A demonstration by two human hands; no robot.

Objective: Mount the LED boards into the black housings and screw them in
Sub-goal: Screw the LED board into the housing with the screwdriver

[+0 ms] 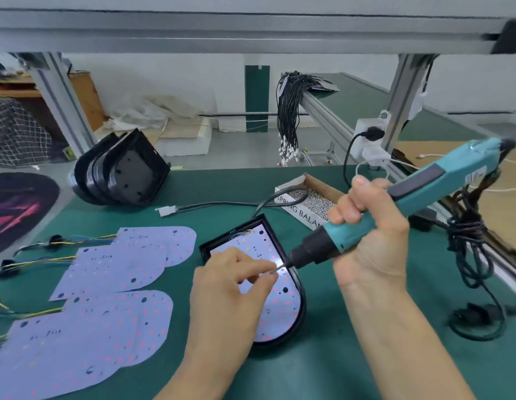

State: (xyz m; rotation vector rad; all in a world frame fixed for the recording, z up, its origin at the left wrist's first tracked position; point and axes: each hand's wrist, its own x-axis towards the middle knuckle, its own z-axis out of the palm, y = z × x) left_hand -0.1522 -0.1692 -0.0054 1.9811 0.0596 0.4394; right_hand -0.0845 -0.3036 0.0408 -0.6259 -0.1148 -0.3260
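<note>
Six spare LED boards left, screw box behind

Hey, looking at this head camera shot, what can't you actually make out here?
- Whether a screw sits on the screwdriver bit: too small, and the left hand fingertips cover the tip.
- Middle of the LED board in the black housing: hidden by the left hand.
- Screw box label: cut off by the right hand.
- Lower loose boards: cut by the left frame edge.
</note>
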